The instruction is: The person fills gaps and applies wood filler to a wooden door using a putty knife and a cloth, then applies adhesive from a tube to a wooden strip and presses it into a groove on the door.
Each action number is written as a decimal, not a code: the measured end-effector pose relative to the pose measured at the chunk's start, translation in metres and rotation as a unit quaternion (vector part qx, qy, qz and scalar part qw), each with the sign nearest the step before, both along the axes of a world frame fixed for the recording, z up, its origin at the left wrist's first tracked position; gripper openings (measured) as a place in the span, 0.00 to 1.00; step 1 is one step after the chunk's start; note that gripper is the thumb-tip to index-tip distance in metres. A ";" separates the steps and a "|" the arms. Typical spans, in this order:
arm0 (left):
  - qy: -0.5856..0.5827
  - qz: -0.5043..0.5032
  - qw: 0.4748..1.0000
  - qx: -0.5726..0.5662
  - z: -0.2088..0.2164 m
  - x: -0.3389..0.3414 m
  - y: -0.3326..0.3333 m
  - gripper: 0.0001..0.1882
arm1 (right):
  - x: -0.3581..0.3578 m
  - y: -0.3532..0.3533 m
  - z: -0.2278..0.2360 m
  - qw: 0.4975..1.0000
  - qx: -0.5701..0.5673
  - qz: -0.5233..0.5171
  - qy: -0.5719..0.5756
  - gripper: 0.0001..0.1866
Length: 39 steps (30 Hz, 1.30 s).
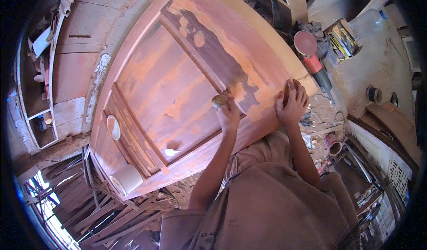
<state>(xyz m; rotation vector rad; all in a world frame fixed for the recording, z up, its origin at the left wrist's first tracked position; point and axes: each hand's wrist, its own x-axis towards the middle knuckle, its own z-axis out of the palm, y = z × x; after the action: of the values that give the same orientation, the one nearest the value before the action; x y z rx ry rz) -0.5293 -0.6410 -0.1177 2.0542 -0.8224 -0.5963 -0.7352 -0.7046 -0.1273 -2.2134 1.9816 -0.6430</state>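
Note:
A large wooden panel (pixel 155 85) with a curved edge and raised frame strips lies in front of me, marked with orange, patchy filler-like areas and a dark brown stretch. My left hand (pixel 228 114) is closed around a tool handle with a round, pale wooden end (pixel 219 101), held over the strip near the panel's near side. The tool's working end is hidden. My right hand (pixel 292 103) rests on the panel's near right edge, its fingers laid out and nothing seen in them. A small white piece (pixel 171 152) lies on the panel left of my left hand.
On the panel's left part are a white round lid or dish (pixel 114 127) and a white tub (pixel 126 180). A red and black power sander (pixel 313 63) lies beyond the right edge, near a box of small items (pixel 342 39). Wood scraps (pixel 102 219) pile up at lower left.

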 end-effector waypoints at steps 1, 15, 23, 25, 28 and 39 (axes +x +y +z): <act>0.016 -0.002 1.000 0.021 -0.003 0.003 0.003 0.17 | 0.000 0.000 0.000 1.000 -0.006 0.001 -0.006 0.30; 0.062 -0.104 0.989 -0.087 -0.027 0.033 0.010 0.19 | 0.002 0.003 0.011 1.000 0.001 0.000 -0.020 0.27; 0.109 -0.048 0.989 -0.090 0.013 0.036 0.046 0.16 | -0.002 0.007 0.002 0.999 -0.023 0.000 -0.023 0.27; 0.065 -0.053 0.995 -0.061 0.026 0.029 0.072 0.16 | -0.008 0.006 0.000 1.000 -0.017 -0.006 -0.014 0.27; 0.077 -0.049 0.995 -0.039 0.023 0.025 0.131 0.17 | -0.007 0.000 0.001 0.999 -0.039 0.004 -0.014 0.27; 0.063 -0.109 0.990 0.065 0.099 0.023 0.252 0.22 | -0.007 0.000 -0.028 0.973 -0.167 0.161 -0.013 0.24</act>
<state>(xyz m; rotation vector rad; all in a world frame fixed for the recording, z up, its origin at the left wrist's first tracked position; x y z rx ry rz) -0.5061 -0.3887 -0.0182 2.0316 -0.9622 -0.9141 -0.7426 -0.7042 -0.1549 -2.6176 1.5390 -1.0094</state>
